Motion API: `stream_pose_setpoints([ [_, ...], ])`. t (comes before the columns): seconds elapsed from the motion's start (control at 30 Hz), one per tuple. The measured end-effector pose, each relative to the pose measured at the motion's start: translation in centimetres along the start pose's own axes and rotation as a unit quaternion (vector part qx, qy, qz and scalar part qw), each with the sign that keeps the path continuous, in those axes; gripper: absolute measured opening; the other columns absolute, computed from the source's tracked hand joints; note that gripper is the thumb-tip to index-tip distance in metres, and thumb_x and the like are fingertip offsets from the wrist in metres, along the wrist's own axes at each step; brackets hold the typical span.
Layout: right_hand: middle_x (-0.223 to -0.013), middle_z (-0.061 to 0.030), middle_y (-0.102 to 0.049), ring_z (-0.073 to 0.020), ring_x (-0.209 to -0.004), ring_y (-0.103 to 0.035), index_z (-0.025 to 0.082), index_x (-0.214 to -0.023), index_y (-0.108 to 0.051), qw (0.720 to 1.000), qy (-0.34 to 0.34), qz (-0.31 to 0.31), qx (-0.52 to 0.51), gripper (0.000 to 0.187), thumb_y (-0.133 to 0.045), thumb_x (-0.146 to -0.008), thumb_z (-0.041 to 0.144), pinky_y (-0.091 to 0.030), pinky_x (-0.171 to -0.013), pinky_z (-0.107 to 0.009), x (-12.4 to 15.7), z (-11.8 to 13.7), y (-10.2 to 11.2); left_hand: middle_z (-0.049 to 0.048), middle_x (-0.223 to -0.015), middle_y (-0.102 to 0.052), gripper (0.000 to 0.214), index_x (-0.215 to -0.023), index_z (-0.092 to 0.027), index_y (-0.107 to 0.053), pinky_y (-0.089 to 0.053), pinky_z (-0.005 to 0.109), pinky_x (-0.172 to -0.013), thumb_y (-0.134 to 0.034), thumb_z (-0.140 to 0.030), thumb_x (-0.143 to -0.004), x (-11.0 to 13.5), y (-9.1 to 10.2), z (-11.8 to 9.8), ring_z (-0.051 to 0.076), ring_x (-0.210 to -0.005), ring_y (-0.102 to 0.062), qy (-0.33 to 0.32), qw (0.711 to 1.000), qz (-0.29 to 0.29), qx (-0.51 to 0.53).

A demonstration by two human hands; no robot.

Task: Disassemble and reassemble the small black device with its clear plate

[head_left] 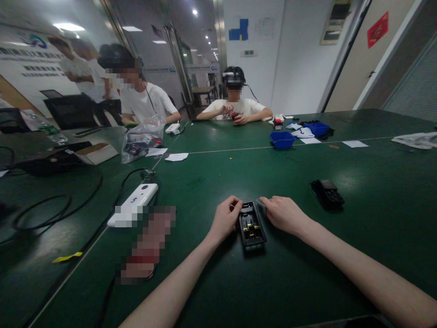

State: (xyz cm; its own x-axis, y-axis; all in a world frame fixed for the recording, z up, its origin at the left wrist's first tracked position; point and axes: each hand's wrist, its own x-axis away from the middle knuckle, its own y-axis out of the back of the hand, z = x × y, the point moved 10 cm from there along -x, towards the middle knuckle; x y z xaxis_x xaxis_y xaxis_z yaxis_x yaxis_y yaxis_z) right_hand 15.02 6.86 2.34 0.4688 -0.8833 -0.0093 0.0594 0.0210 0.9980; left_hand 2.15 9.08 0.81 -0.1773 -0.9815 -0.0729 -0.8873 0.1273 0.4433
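A small black open casing (251, 225) with brass metal contacts inside lies on the green table (211, 282) right in front of me. My left hand (225, 217) is curled against the casing's left upper edge, fingers closed on it. My right hand (282, 213) rests at the casing's upper right corner with the fingers bent and pinched toward its top edge. What the right fingertips press on is too small to make out.
A second black part (327, 193) lies to the right. A white power strip (134, 202) with black cables sits to the left. Across the table are blue bins (282, 139), a plastic bag (141, 141), a cardboard box (96, 153) and two seated people (235, 107).
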Motion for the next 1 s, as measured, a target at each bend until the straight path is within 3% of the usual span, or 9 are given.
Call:
stream_pose_setpoints([
  [0.13, -0.086, -0.0127, -0.069, -0.0206, -0.074, -0.064, 0.011, -0.131, -0.042, 0.999, -0.019, -0.026, -0.043, 0.046, -0.041, -0.085, 0.018, -0.043, -0.066, -0.029, 0.1, -1.0, 0.7, -0.0022, -0.06, -0.054, 0.026, -0.07, -0.017, -0.055, -0.038, 0.022, -0.05, -0.048, -0.04, -0.079, 0.0, 0.0, -0.1, 0.011, -0.05, -0.047, 0.0, 1.0, 0.002, -0.007],
  [0.2, -0.078, -0.0083, -0.069, -0.018, -0.068, -0.063, 0.012, -0.132, -0.043, 0.99, -0.023, -0.047, -0.132, 0.048, -0.042, -0.084, 0.017, -0.044, -0.064, -0.028, 0.0, -1.5, 1.0, -0.0025, -0.059, -0.053, 0.026, -0.07, -0.017, -0.054, -0.038, 0.022, -0.05, -0.048, -0.04, -0.079, 0.0, -0.1, -0.1, 0.01, -0.048, -0.046, -0.002, 1.0, 0.003, -0.005],
  [0.27, -0.073, -0.0046, -0.069, -0.0149, -0.061, -0.062, 0.015, -0.129, -0.046, 0.963, -0.042, -0.059, -0.26, 0.047, -0.043, -0.083, 0.017, -0.045, -0.06, -0.026, -0.2, -2.3, 1.0, -0.0028, -0.058, -0.052, 0.025, -0.07, -0.017, -0.054, -0.037, 0.022, -0.049, -0.049, -0.04, -0.079, 0.1, -0.1, -0.1, 0.01, -0.048, -0.046, -0.001, 1.0, 0.003, 0.003],
  [0.33, -0.08, -0.0048, -0.069, -0.0131, -0.058, -0.062, 0.015, -0.125, -0.046, 0.909, -0.082, -0.061, -0.405, 0.044, -0.045, -0.081, 0.018, -0.048, -0.054, -0.025, -0.4, -3.2, 0.5, -0.0028, -0.057, -0.052, 0.024, -0.07, -0.017, -0.054, -0.037, 0.021, -0.048, -0.049, -0.039, -0.079, 0.1, -0.1, -0.1, 0.01, -0.048, -0.046, 0.001, 1.0, 0.002, 0.01],
  [0.4, -0.088, -0.0062, -0.068, -0.0131, -0.057, -0.063, 0.016, -0.119, -0.044, 0.834, -0.124, -0.066, -0.533, 0.041, -0.05, -0.079, 0.02, -0.049, -0.05, -0.026, -0.4, -3.9, 0.1, -0.0025, -0.058, -0.053, 0.025, -0.071, -0.017, -0.055, -0.037, 0.021, -0.047, -0.049, -0.039, -0.079, 0.2, -0.1, -0.1, 0.01, -0.048, -0.047, 0.002, 1.0, 0.001, 0.013],
  [0.5, -0.085, -0.0031, -0.065, -0.0141, -0.059, -0.065, 0.018, -0.111, -0.041, 0.732, -0.145, -0.097, -0.658, 0.041, -0.059, -0.074, 0.022, -0.052, -0.05, -0.026, -0.3, -4.2, 0.4, -0.0017, -0.06, -0.054, 0.025, -0.072, -0.016, -0.056, -0.038, 0.021, -0.047, -0.049, -0.039, -0.08, 0.1, -0.2, -0.2, 0.01, -0.049, -0.048, -0.006, 1.0, 0.004, 0.013],
  [0.6, -0.081, 0.0004, -0.064, -0.0148, -0.062, -0.067, 0.021, -0.111, -0.039, 0.678, -0.114, -0.101, -0.719, 0.049, -0.065, -0.07, 0.02, -0.055, -0.056, -0.028, -0.2, -3.1, 0.9, -0.0005, -0.063, -0.056, 0.023, -0.074, -0.016, -0.057, -0.038, 0.021, -0.048, -0.05, -0.037, -0.08, 0.1, -0.3, -0.4, 0.011, -0.05, -0.049, -0.02, 1.0, 0.008, 0.015],
  [0.8, -0.082, 0.0015, -0.062, -0.0151, -0.069, -0.068, 0.022, -0.114, -0.041, 0.653, -0.053, -0.053, -0.753, 0.049, -0.066, -0.072, 0.02, -0.056, -0.067, -0.032, 0.0, 0.7, 0.5, 0.0, -0.066, -0.059, 0.023, -0.076, -0.016, -0.06, -0.038, 0.021, -0.049, -0.051, -0.037, -0.079, 0.1, -0.3, -0.3, 0.01, -0.051, -0.05, -0.031, 0.999, 0.007, 0.01],
  [1.0, -0.079, 0.0033, -0.061, -0.0145, -0.072, -0.068, 0.023, -0.111, -0.04, 0.648, -0.045, -0.045, -0.759, 0.044, -0.065, -0.074, 0.02, -0.055, -0.069, -0.031, -0.1, 1.9, -0.4, -0.0026, -0.058, -0.055, 0.024, -0.076, -0.015, -0.059, -0.034, 0.02, -0.048, -0.05, -0.037, -0.081, 0.0, -0.4, -0.2, 0.009, -0.048, -0.046, -0.039, 0.999, 0.002, 0.012],
])
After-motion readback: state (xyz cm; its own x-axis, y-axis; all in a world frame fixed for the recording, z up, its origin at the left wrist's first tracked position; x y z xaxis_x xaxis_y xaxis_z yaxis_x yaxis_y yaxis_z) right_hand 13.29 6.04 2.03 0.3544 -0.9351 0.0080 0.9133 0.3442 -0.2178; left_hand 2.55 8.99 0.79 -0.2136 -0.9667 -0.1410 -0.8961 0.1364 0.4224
